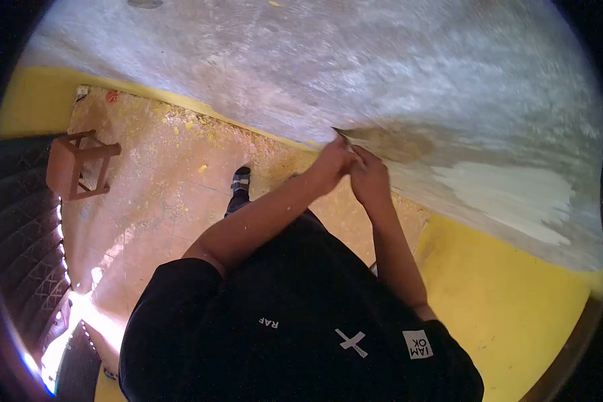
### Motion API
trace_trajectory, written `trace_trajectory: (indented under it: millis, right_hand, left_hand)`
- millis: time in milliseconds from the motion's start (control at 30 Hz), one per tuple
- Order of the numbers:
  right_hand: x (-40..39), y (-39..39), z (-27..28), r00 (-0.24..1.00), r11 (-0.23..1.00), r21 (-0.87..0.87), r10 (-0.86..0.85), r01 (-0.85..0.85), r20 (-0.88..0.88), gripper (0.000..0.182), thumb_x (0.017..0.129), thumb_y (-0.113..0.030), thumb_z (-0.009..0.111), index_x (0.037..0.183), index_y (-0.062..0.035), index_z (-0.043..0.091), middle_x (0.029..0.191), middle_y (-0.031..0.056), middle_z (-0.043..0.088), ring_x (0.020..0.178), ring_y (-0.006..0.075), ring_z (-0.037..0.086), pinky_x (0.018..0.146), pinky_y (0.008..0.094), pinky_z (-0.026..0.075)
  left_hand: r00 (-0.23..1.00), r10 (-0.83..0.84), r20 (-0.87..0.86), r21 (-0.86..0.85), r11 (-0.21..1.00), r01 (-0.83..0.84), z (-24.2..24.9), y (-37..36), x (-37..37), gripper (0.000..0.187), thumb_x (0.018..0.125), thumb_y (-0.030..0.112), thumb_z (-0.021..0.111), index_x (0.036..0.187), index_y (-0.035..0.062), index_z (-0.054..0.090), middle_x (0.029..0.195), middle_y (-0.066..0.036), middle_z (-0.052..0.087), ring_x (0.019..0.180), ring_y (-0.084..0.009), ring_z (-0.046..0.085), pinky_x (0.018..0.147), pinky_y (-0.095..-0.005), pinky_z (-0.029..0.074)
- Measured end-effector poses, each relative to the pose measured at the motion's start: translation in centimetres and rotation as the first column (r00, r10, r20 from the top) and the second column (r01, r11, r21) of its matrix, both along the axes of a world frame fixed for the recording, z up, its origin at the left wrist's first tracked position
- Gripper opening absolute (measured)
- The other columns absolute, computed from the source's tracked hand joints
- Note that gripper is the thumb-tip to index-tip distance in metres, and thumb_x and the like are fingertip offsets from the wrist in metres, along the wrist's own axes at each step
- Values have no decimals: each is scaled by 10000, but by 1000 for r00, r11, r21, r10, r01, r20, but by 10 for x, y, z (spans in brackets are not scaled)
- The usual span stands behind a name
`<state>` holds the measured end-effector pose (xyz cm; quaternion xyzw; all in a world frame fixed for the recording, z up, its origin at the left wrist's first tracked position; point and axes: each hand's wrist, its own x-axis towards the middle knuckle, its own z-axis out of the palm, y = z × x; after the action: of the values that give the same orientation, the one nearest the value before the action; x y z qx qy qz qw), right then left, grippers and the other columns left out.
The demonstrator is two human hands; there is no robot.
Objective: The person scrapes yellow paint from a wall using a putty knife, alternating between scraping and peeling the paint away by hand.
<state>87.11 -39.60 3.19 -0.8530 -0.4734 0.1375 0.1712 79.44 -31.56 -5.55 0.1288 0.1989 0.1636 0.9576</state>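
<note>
Both of my hands are together at the lower part of a grey wall [301, 74], closed around a putty knife [342, 134]. Its dark, thin blade pokes out above my fingers, near a damp brownish patch [402, 142] on the wall. My left hand [333, 164] is close behind the blade, with its fingers curled. Directly to its right, my right hand [370, 177] is also curled and touches the left one. The fingers hide the handle. Farther right, a smooth pale patch of filler [509, 194] covers part of the wall.
On the tiled floor [161, 221], yellow paint flakes lie along the wall base. A brown plastic stool [77, 167] stands at the left beside a dark slatted shutter [23, 228]. Yellow wall [509, 301] fills the lower right. My sandalled foot [241, 177] is below the wall.
</note>
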Motion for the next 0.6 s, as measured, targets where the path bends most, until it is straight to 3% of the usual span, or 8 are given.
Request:
trace_trajectory:
  millis: [167,267,367,400,433,500,567,600]
  right_hand:
    - [-40,8,-13,994,913,-407,-35,-9,-100,589,993,-335,496,1492,-28,433,1108,330,684,968,513,675,863,585,542]
    - [-42,-12,-1,971,918,-394,-137,50,-196,642,985,-273,529,1567,-80,339,1088,335,679,915,509,696,835,570,551]
    - [-31,-29,11,906,959,-263,-199,102,-374,661,971,-223,571,1561,-30,343,1084,288,705,880,399,740,795,500,586]
    - [-33,-24,23,907,959,-266,-199,101,-372,661,971,-223,571,1561,-30,343,1084,288,705,880,399,740,795,500,586]
    - [-36,-14,45,843,934,-323,-294,153,-451,630,962,-188,580,1536,-11,391,1071,258,718,871,350,744,788,446,594]
    - [-29,-11,43,767,903,-382,-384,196,-515,601,952,-153,589,1511,8,439,1059,229,730,862,300,748,782,393,601]
    - [-8,-20,8,974,999,-51,-25,14,-226,577,894,-233,593,1421,-1,569,840,213,723,795,340,738,708,436,570]
    - [-3,-18,7,975,999,-49,-18,8,-223,577,894,-233,593,1421,-1,569,840,213,723,795,340,738,708,436,570]
  left_hand:
    - [992,96,-84,-95,990,-104,-18,-5,-14,768,801,-87,472,1543,84,379,1226,-123,603,1023,-262,630,783,-349,587]
    - [994,12,-110,117,993,1,-1,-14,-25,467,898,-40,484,1351,76,498,865,-55,606,718,-162,600,591,-322,509]
    - [991,70,-110,92,994,-60,26,-23,-24,373,931,2,519,1298,65,528,831,-50,590,671,-161,584,545,-316,480]
    - [992,-12,-128,92,996,24,24,-19,-25,599,978,103,554,1559,75,410,1051,-57,601,838,-189,619,677,-331,531]
    - [992,-11,-126,87,996,22,27,-19,-24,599,978,103,554,1559,75,410,1051,-57,601,838,-189,619,677,-331,531]
    - [986,22,-167,49,999,-14,32,-18,-18,349,1008,101,553,1347,40,602,992,-49,613,810,-177,620,677,-326,533]
    - [975,84,-204,80,994,-69,11,-23,-5,217,1015,99,555,1208,35,631,945,-46,613,777,-172,617,661,-326,530]
    - [959,145,-244,111,986,-121,14,-19,-2,132,1021,96,556,1068,30,661,897,-42,613,745,-166,614,645,-327,526]
